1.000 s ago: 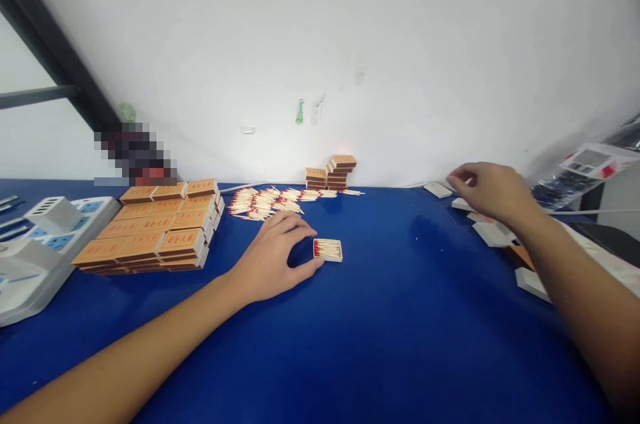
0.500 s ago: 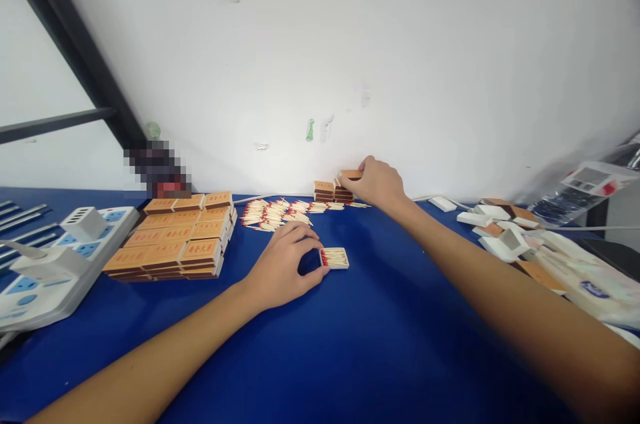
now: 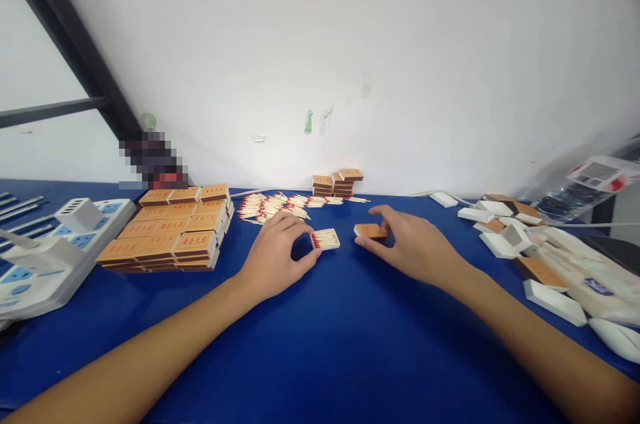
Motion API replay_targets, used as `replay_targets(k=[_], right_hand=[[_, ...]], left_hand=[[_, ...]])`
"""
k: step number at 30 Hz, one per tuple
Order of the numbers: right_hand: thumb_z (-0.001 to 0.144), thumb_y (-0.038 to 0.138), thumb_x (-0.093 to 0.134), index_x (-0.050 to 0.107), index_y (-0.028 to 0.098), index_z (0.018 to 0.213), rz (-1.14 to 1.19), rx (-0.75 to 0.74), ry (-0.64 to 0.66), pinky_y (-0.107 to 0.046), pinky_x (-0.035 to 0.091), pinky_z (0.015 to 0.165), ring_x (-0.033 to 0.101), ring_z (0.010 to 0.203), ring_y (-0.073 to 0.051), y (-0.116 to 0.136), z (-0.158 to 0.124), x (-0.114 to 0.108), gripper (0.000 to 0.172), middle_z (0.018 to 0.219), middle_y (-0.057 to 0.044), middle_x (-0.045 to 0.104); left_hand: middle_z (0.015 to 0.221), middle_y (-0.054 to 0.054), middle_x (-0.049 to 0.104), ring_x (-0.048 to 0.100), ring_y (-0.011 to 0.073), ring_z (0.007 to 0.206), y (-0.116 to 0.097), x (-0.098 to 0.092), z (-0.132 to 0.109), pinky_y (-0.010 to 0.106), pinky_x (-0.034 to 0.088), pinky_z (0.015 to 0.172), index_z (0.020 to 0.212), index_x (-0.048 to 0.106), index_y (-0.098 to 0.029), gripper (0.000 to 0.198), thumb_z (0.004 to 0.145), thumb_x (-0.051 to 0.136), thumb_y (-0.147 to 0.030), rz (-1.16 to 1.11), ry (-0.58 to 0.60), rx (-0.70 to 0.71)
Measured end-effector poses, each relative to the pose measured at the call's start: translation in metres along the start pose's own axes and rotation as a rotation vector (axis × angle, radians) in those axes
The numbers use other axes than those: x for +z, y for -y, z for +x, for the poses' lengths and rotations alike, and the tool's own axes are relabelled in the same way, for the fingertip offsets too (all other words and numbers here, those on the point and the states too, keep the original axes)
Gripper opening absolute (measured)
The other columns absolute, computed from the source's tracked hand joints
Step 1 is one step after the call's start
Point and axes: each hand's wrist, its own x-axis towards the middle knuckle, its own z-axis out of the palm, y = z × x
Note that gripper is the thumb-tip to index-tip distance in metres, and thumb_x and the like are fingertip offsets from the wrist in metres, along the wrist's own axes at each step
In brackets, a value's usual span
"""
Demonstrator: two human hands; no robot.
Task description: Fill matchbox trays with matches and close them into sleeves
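Observation:
My left hand (image 3: 277, 254) is closed on the left end of a small white matchbox tray (image 3: 330, 239), thumb in front and fingers behind. Matches with red heads fill the tray, heads toward that hand. To its right, my right hand (image 3: 415, 244) grips an orange matchbox sleeve (image 3: 369, 231) between thumb and fingers. A short gap separates sleeve and tray. Behind them a spread of loose matches (image 3: 270, 206) lies along the wall side. Small stacks of orange matchboxes (image 3: 343, 184) stand against the wall.
At left, rows of stacked matchboxes (image 3: 165, 234) sit beside a white power strip (image 3: 75, 257). White trays (image 3: 555, 301) and orange sleeves (image 3: 540, 273) lie scattered at right, near a plastic pack (image 3: 590, 271). A white wall (image 3: 425, 77) bounds the blue table (image 3: 340, 344).
My right hand has come from the matchbox stack by the wall toward me, bringing a sleeve near the tray. My left hand still holds the tray. The view has shifted slightly.

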Motion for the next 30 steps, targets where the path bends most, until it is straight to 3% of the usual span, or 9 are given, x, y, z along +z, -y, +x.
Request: replay_targets(k=[3, 8, 12, 21, 30], right_hand=[[0.094, 0.068, 0.059, 0.064, 0.022, 0.127, 0.021, -0.103, 0.115, -0.038, 0.049, 0.075, 0.071, 0.097, -0.031, -0.011, -0.002, 0.004, 0.057, 0.111, -0.011, 0.075], [0.096, 0.057, 0.063, 0.068, 0.024, 0.11, 0.098, -0.189, 0.211, -0.035, 0.046, 0.068, 0.065, 0.082, -0.023, -0.024, 0.003, -0.001, 0.036, 0.099, -0.006, 0.071], [0.096, 0.052, 0.066, 0.067, 0.023, 0.103, 0.164, -0.236, 0.181, -0.033, 0.044, 0.066, 0.062, 0.077, -0.02, -0.017, 0.0, 0.001, 0.029, 0.094, -0.005, 0.069], [0.097, 0.05, 0.066, 0.066, 0.025, 0.114, 0.261, -0.272, 0.102, -0.033, 0.045, 0.069, 0.06, 0.076, -0.019, -0.012, -0.001, 0.008, 0.03, 0.098, -0.005, 0.068], [0.095, 0.055, 0.068, 0.069, 0.026, 0.115, 0.382, -0.252, 0.148, -0.033, 0.047, 0.068, 0.059, 0.077, -0.019, -0.014, 0.001, 0.01, 0.035, 0.095, -0.004, 0.067]], left_hand=[[0.104, 0.005, 0.074, 0.062, 0.0254, 0.106, 0.002, 0.0, 0.001, 0.045, 0.048, 0.102, 0.101, 0.072, -0.02, 0.014, 0.091, 0.076, -0.029, 0.009, 0.026, -0.007], [0.103, 0.006, 0.074, 0.062, 0.025, 0.102, 0.007, 0.0, 0.003, 0.044, 0.049, 0.097, 0.103, 0.073, -0.02, 0.016, 0.092, 0.074, -0.032, 0.008, 0.058, -0.011], [0.101, 0.005, 0.074, 0.061, 0.0242, 0.101, 0.007, 0.0, 0.003, 0.042, 0.048, 0.095, 0.104, 0.073, -0.02, 0.017, 0.093, 0.074, -0.033, -0.013, 0.07, -0.005], [0.104, 0.003, 0.076, 0.063, 0.024, 0.103, 0.011, -0.001, 0.004, 0.041, 0.049, 0.096, 0.104, 0.075, -0.023, 0.015, 0.093, 0.076, -0.032, -0.074, 0.113, -0.007], [0.11, 0.003, 0.076, 0.063, 0.0237, 0.111, 0.015, -0.002, 0.005, 0.042, 0.051, 0.1, 0.112, 0.075, -0.025, 0.023, 0.092, 0.078, -0.036, -0.151, 0.158, -0.029]])
